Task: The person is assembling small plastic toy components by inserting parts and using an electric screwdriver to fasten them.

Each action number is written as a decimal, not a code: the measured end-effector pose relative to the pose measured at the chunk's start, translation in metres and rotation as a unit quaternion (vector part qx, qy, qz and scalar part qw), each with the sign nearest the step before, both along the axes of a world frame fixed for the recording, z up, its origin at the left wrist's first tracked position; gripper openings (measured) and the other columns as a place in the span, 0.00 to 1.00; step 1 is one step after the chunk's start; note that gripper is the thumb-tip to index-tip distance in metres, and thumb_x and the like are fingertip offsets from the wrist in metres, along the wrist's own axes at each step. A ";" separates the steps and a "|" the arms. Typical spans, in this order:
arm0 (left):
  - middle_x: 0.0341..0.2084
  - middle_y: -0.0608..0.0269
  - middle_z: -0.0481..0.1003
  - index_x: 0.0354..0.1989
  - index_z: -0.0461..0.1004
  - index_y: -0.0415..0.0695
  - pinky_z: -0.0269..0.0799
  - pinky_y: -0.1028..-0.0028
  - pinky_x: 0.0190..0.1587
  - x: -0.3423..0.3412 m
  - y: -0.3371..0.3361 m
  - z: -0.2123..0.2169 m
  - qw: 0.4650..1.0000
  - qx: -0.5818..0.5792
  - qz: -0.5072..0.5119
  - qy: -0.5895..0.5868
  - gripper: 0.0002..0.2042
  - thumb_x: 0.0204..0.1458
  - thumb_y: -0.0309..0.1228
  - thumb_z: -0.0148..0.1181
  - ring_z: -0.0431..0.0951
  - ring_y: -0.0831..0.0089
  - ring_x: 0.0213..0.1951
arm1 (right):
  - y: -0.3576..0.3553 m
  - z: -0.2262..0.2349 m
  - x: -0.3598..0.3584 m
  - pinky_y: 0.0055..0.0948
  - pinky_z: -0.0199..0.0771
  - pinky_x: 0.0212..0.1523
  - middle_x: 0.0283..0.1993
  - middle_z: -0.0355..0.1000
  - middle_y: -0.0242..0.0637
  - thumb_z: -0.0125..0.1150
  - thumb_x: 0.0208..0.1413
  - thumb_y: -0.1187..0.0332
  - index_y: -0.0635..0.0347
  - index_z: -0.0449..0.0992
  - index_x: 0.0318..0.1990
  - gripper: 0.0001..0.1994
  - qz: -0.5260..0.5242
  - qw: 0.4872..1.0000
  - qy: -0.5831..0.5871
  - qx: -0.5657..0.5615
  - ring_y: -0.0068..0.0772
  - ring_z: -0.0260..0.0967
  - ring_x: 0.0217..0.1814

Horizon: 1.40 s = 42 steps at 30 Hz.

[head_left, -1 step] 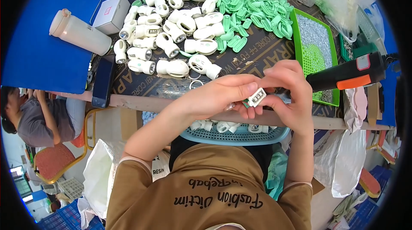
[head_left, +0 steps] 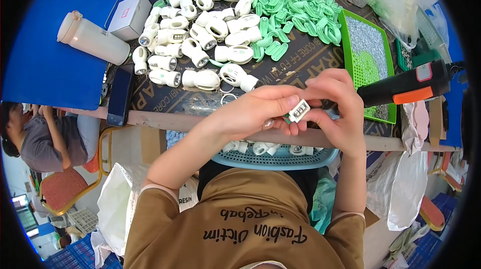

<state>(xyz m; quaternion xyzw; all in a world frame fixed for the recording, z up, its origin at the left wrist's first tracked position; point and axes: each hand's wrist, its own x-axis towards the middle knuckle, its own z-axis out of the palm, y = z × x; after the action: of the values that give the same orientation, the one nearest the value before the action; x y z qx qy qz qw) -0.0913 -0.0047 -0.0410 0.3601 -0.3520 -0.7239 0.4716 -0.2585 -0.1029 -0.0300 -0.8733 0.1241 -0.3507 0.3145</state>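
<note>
Over the table's near edge, my left hand [head_left: 258, 111] is closed round a small white flashlight [head_left: 299, 111]. Its open face, with a row of small slots, points up between my thumbs, and a bit of green shows beside it. A shiny round lens peeks out below my left palm. My right hand [head_left: 338, 111] curls in from the right, thumb against the flashlight's side and fingers bent above; some fingertips are hidden behind it. Beyond my hands lie several white flashlights [head_left: 203, 79] and a heap of green plastic covers [head_left: 300, 13].
A bright green tray [head_left: 349, 48] of small metal parts stands at right, beside a black and orange power screwdriver [head_left: 406, 88]. At left are a white bottle [head_left: 95, 38], a white box [head_left: 130, 17] and a phone [head_left: 120, 93]. A blue basket [head_left: 275, 161] of flashlights sits below the table edge.
The flashlight has tilted slightly between my hands, and my right fingers have shifted a little up. All else stays in place.
</note>
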 end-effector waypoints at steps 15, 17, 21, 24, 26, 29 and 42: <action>0.35 0.71 0.70 0.50 0.65 0.41 0.65 0.85 0.34 -0.022 -0.005 -0.027 0.975 -0.038 0.218 0.028 0.13 0.58 0.28 0.43 0.68 0.86 0.31 | 0.024 -0.029 0.015 0.31 0.69 0.34 0.36 0.69 0.39 0.62 0.39 0.77 0.61 0.74 0.37 0.13 -0.142 0.987 -0.046 -0.065 0.39 0.67 0.36; 0.36 0.68 0.71 0.51 0.64 0.39 0.65 0.84 0.34 -0.020 -0.003 -0.029 0.976 -0.047 0.211 0.032 0.14 0.58 0.29 0.44 0.68 0.86 0.32 | 0.028 -0.031 0.016 0.31 0.69 0.33 0.36 0.69 0.39 0.62 0.39 0.77 0.61 0.73 0.38 0.14 -0.140 0.988 -0.037 -0.061 0.39 0.67 0.36; 0.35 0.69 0.71 0.51 0.65 0.39 0.64 0.85 0.33 -0.021 -0.004 -0.029 0.975 -0.043 0.214 0.035 0.14 0.59 0.28 0.43 0.67 0.87 0.30 | 0.030 -0.037 0.017 0.32 0.69 0.32 0.35 0.71 0.39 0.62 0.40 0.77 0.61 0.73 0.39 0.14 -0.146 0.987 -0.033 -0.052 0.39 0.69 0.33; 0.34 0.69 0.71 0.50 0.65 0.40 0.64 0.85 0.33 -0.022 -0.005 -0.032 0.974 -0.048 0.218 0.021 0.13 0.59 0.28 0.43 0.67 0.86 0.30 | 0.031 -0.038 0.018 0.31 0.70 0.31 0.33 0.71 0.39 0.62 0.40 0.77 0.61 0.73 0.38 0.13 -0.156 0.986 -0.040 -0.047 0.39 0.69 0.32; 0.34 0.69 0.70 0.50 0.65 0.40 0.64 0.85 0.33 -0.022 -0.006 -0.033 0.975 -0.054 0.215 0.016 0.12 0.59 0.28 0.43 0.67 0.86 0.30 | 0.031 -0.039 0.017 0.31 0.70 0.31 0.32 0.72 0.39 0.62 0.40 0.77 0.61 0.73 0.37 0.13 -0.162 0.985 -0.045 -0.043 0.38 0.70 0.31; 0.34 0.69 0.70 0.48 0.65 0.41 0.64 0.85 0.32 -0.023 -0.005 -0.032 0.975 -0.037 0.217 0.023 0.11 0.59 0.29 0.43 0.67 0.86 0.30 | 0.031 -0.038 0.017 0.30 0.70 0.30 0.30 0.71 0.38 0.62 0.40 0.77 0.61 0.73 0.36 0.12 -0.165 0.984 -0.051 -0.045 0.37 0.70 0.29; 0.30 0.68 0.68 0.43 0.65 0.40 0.62 0.84 0.29 -0.026 -0.006 -0.035 0.967 -0.026 0.250 -0.050 0.08 0.58 0.25 0.41 0.64 0.85 0.28 | 0.025 -0.035 0.022 0.25 0.69 0.27 0.27 0.67 0.37 0.61 0.38 0.81 0.65 0.68 0.32 0.11 -0.110 0.987 -0.013 0.120 0.30 0.68 0.26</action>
<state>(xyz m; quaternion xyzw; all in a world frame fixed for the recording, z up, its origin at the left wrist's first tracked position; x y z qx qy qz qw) -0.1169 -0.0107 -0.0761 0.4604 -0.2927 -0.5549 0.6280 -0.2361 -0.0777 -0.0650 -0.8057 0.2560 -0.3772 0.3782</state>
